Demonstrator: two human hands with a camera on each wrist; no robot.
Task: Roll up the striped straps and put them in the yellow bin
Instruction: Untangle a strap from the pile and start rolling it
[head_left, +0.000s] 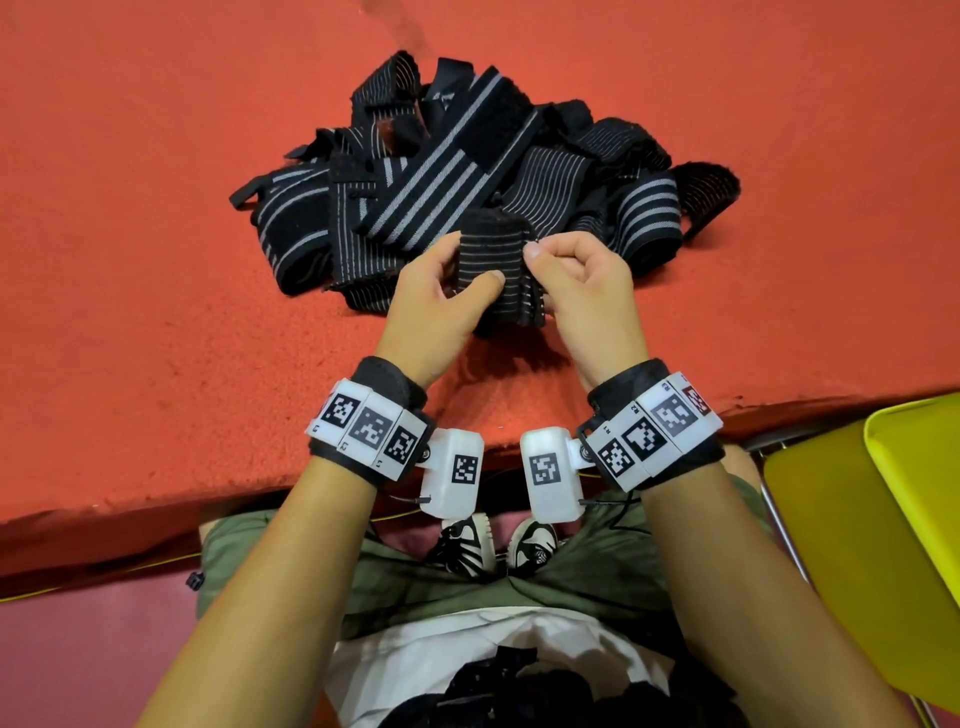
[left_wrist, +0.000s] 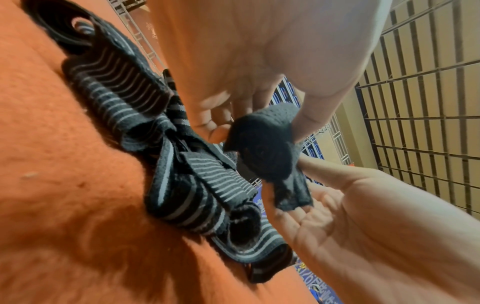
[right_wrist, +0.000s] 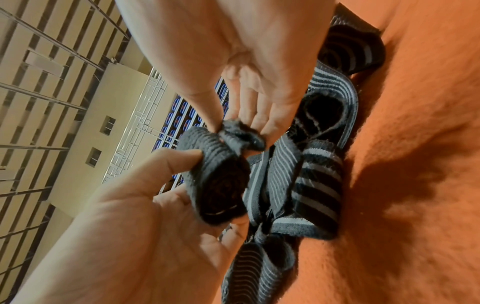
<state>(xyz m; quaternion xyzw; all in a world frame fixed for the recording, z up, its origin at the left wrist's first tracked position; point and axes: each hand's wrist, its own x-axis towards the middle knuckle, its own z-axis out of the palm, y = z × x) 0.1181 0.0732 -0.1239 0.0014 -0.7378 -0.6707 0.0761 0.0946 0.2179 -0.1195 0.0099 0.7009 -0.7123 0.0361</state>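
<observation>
A black strap with thin pale stripes, wound into a roll (head_left: 493, 270), is held above the red table between both hands. My left hand (head_left: 462, 273) grips its left side, thumb across the front. My right hand (head_left: 540, 275) pinches its right edge with curled fingers. The left wrist view shows the roll's spiral end (left_wrist: 262, 150) and a loose tail (left_wrist: 293, 195) over the left palm. The right wrist view has the right thumb (right_wrist: 179, 162) on the roll (right_wrist: 221, 185). A pile of unrolled striped straps (head_left: 447, 176) lies just behind. The yellow bin (head_left: 857, 525) sits at the lower right.
The red felt table (head_left: 156, 260) spreads wide to the left and right of the pile. Its front edge (head_left: 208, 499) runs just below my wrists. The bin rests beside the table's near right corner, next to my right forearm. My lap and shoes show below the edge.
</observation>
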